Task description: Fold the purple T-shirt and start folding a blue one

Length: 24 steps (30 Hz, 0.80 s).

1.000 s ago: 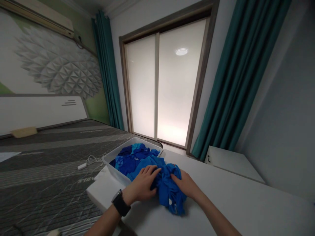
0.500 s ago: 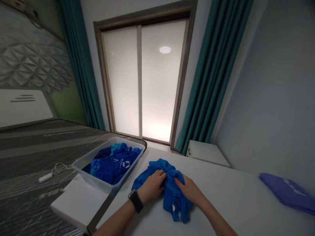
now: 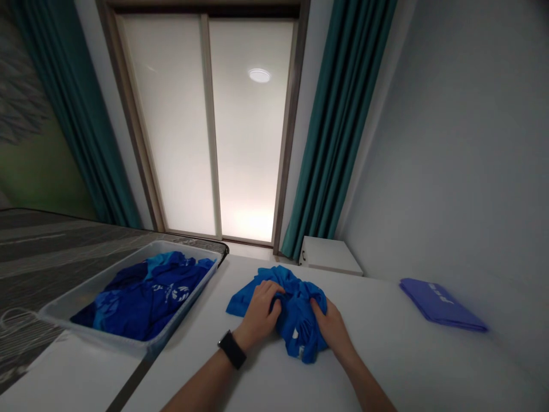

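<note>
A crumpled bright-blue shirt [image 3: 295, 312] lies bunched on the white table [image 3: 369, 349], with small white marks near its front end. My left hand [image 3: 261, 309], a dark watch on its wrist, curls its fingers into the cloth on the left side. On the right edge, my right hand [image 3: 332, 326] grips the same garment, thumb on top and the other fingers hidden by fabric. Neither the collar nor the sleeves can be clearly made out in the folds.
To the left stands a translucent plastic bin [image 3: 148, 345] with dark-blue and light-blue clothes [image 3: 158, 294] in it. A folded purple bag or cloth [image 3: 441, 303] lies at the right by the wall. Beyond the table are a low white cabinet [image 3: 330, 254] and teal curtains [image 3: 338, 126].
The view has turned to the right, so the bin sits farther left. Both hands stay on the shirt; my left thumb and fingers have shifted slightly on the cloth.
</note>
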### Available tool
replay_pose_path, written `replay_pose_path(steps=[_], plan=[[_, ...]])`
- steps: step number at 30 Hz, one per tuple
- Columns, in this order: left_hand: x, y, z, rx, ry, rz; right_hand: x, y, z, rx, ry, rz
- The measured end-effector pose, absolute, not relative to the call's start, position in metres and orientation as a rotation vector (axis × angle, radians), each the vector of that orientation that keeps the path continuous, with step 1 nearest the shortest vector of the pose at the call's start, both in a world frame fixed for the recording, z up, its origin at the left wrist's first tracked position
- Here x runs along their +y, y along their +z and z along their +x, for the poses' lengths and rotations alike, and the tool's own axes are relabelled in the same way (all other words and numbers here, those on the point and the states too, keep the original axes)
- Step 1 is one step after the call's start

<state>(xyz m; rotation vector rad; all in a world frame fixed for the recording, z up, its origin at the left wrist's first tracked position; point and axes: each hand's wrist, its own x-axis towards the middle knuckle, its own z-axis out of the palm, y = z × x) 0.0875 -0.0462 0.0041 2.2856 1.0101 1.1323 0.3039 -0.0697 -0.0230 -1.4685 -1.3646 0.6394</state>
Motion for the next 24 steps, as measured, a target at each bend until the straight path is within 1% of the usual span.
replay_pose_path(steps=[5,8,15,19,22,24], plan=[[-0.062,0.001,0.090,0.986,1.057,2.219,-0.076,-0.022,0.296,-1.334,0.759,-1.244],[-0.060,-0.003,0.096,1.034,1.038,2.214,-0.077,-0.024,0.292,-1.327,0.777,-1.150],[-0.037,0.002,0.082,1.205,1.306,1.903,-0.079,-0.009,0.305,-1.163,0.820,-1.269],[-0.027,0.005,0.071,1.196,1.480,1.683,-0.088,0.005,0.309,-1.065,0.909,-1.232],[-0.022,0.007,0.064,1.206,1.596,1.427,-0.092,0.010,0.309,-1.116,0.909,-1.183],[-0.018,0.007,0.059,1.188,1.591,1.317,-0.091,0.007,0.309,-1.275,0.824,-1.212]])
